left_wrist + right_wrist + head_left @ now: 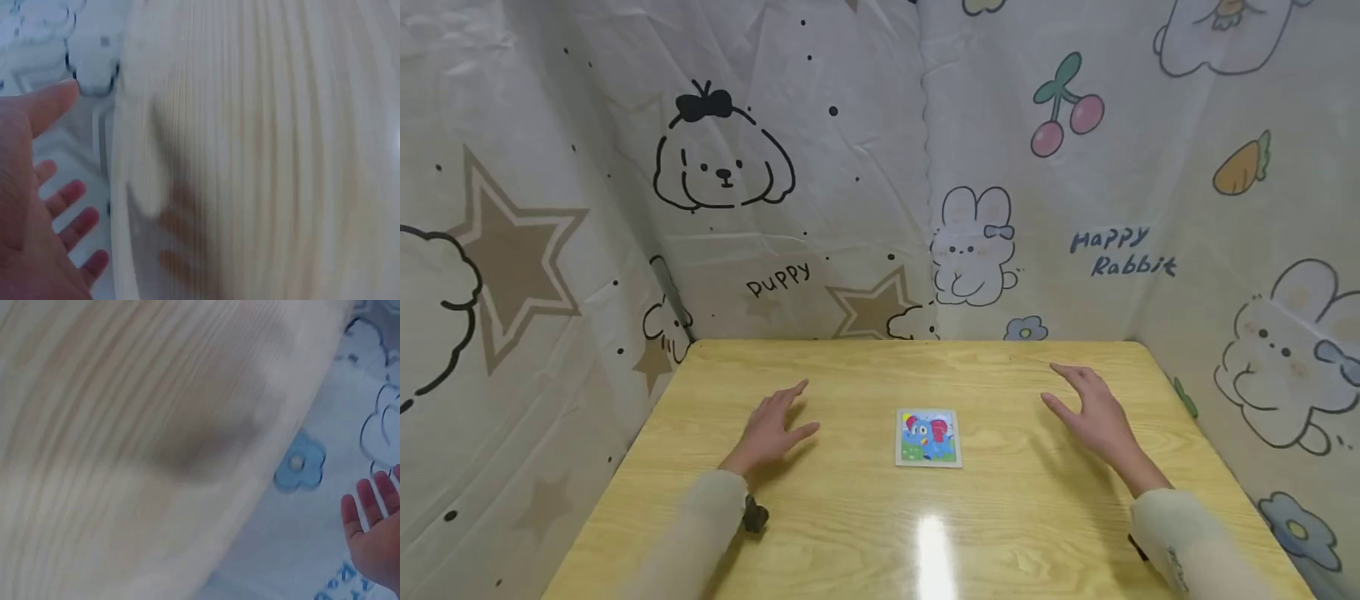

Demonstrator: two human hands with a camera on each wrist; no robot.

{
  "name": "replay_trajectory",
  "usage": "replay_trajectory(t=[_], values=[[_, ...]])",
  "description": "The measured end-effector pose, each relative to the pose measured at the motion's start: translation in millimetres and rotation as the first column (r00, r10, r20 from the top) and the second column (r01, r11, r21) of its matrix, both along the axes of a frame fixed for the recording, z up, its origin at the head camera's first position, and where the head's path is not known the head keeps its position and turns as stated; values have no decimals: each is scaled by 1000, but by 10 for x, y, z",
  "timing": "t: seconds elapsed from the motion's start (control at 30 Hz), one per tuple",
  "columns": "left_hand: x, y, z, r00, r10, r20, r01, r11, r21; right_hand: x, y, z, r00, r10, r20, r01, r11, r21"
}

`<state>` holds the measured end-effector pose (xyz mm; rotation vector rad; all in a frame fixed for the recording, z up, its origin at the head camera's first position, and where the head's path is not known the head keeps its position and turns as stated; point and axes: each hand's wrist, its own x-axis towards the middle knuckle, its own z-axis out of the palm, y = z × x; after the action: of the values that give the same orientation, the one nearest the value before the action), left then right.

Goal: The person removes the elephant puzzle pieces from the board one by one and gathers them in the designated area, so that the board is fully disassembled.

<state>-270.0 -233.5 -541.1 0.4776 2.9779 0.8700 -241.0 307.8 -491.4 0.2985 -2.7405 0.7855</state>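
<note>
A small square picture puzzle [928,438] with a pale frame lies flat near the middle of the table; its picture is a blue elephant with pink ears. To its left, my left hand [772,431] hovers over the tabletop with fingers spread and nothing in it. My right hand [1093,415] is held up on the other side, thumb apart from the fingers, also holding nothing. In the left wrist view the left hand [44,206] shows its fingers apart. The right wrist view shows the right palm [378,544] with fingers extended. Neither hand touches the puzzle.
A light wood-grain table [850,533] carries the puzzle. Its back and sides are closed in by a pale curtain [865,167] printed with puppies, rabbits, stars and fruit. A dark wrist strap piece [755,515] sits at the left cuff.
</note>
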Motion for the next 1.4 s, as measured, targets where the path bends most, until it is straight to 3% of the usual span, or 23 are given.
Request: replay_trajectory(t=[0.2, 0.37, 0.5, 0.67, 0.87, 1.13, 1.4], values=[[13, 543, 4, 992, -73, 104, 63, 993, 97, -130, -451, -124, 993, 34, 114, -10, 978, -210], [31, 901, 21, 987, -103, 125, 89, 990, 110, -214, -719, -247, 977, 35, 210, 23, 962, -270], [-5, 1080, -12, 978, -143, 150, 124, 984, 130, -254, -876, -323, 953, 39, 302, 61, 947, -316], [-41, 1209, -60, 968, -175, 183, 157, 982, 109, -261, -1053, -391, 919, 69, 389, 93, 919, -383], [-67, 1319, -63, 960, -201, 197, 187, 979, 88, -279, -1184, -455, 903, 102, 418, 98, 897, -430], [-92, 1379, -134, 961, -194, 198, 195, 981, 14, -269, -1286, -492, 879, 98, 467, 111, 909, -401], [-86, 1377, -166, 960, -194, 202, 194, 981, 17, -281, -1342, -509, 880, 79, 469, 119, 918, -378]])
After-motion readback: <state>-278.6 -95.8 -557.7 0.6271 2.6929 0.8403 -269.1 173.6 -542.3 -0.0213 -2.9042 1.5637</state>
